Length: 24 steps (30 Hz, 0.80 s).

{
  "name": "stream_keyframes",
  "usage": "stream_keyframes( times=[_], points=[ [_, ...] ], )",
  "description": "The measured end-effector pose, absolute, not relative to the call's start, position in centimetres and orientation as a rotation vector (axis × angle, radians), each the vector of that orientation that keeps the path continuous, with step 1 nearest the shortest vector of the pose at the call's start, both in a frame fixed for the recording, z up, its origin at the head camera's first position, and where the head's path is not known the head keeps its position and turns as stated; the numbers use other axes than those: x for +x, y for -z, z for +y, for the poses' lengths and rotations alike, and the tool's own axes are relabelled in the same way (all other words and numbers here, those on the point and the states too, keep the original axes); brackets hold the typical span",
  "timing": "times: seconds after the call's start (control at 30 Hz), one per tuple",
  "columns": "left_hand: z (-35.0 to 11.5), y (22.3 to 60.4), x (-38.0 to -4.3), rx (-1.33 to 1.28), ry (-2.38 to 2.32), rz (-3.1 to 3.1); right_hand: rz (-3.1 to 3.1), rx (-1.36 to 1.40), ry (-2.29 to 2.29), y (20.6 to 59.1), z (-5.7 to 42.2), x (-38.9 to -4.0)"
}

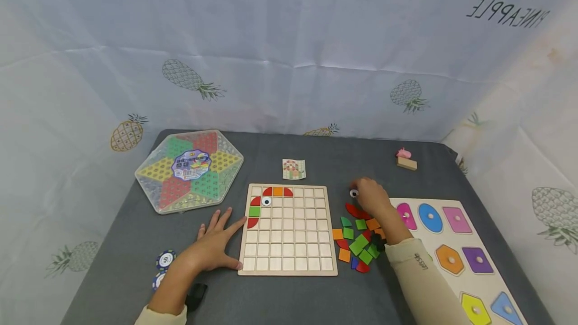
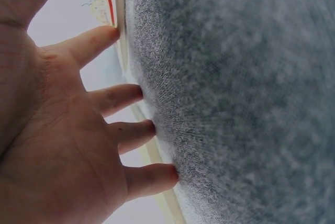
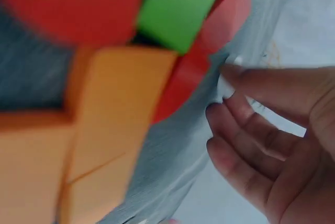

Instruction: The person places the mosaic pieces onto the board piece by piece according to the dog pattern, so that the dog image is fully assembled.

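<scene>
A wooden grid board (image 1: 289, 264) lies mid-table. Along its upper left sit red quarter-round tiles (image 1: 253, 223), an orange tile (image 1: 277, 191), a green tile (image 1: 254, 211) and a white tile with an eye (image 1: 266, 201). My left hand (image 1: 211, 247) has its fingers spread, thumb and index touching the board's left edge; the left wrist view shows the other fingertips on the grey cloth. Right of the board, my right hand (image 1: 373, 198) pinches another eye tile (image 1: 354, 193) between thumb and finger, just beyond a loose pile of coloured tiles (image 1: 359, 244).
Far left lies a hexagonal Chinese checkers board (image 1: 180, 189). A small picture card (image 1: 294, 169) is behind the grid. Poker chips (image 1: 165, 259) lie by my left forearm. At right are a knob shape puzzle (image 1: 444, 234), a wooden block (image 1: 407, 163) and a pink figure (image 1: 404, 153).
</scene>
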<state>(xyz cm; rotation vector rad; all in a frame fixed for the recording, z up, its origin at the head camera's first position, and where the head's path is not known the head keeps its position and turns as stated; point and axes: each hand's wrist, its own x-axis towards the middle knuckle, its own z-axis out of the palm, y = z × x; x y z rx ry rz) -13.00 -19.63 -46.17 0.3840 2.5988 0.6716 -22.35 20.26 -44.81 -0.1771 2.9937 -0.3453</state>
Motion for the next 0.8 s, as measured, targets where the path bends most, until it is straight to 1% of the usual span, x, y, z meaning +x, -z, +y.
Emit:
stream_keyframes(
  times=[0.13,0.3,0.47,0.63,0.8],
  points=[
    [-19.6,46.1,-13.0,0.379,-0.669,2.591,3.013,-0.319,0.460,44.3,18.2,-22.2],
    [-19.5,46.1,-13.0,0.380,-0.667,2.599,2.918,-0.532,0.641,43.8,13.2,-22.0],
    [-19.3,46.1,-12.8,0.388,-0.675,2.604,2.826,-0.628,0.654,44.0,8.7,-21.8],
    [-19.3,46.3,-12.6,0.383,-0.678,2.606,2.829,-0.683,0.577,44.8,6.6,-21.7],
    [-19.5,46.3,-12.7,0.381,-0.670,2.618,2.850,-0.708,0.512,45.3,6.1,-21.8]
  ],
)
